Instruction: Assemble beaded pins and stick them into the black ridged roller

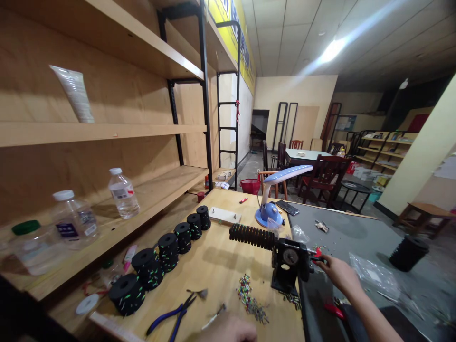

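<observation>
Right hand [338,270]: fingers curled closed around the dark handle [315,258] on the device's right side.
Left hand [228,328]: blurred at the near edge, seemingly half curled; cannot tell whether it holds anything.
Black device [287,261]: upright at the table's middle, its ribbed black roll [251,236] pointing left.
Handling: slow, even pressure on the handle would probably serve best, with the base braced against tipping.
Loose pieces [245,290]: many-coloured, heaped near left of the base; best kept from under it.
Black rolls [167,251]: standing in a row, left.
Far bottle [124,194]: on the left shelf, white-capped, clear liquid inside.
Green-lidded jar [33,249]: near left, contents unclear.
Plastic bag [374,274]: right, looks flat.
</observation>
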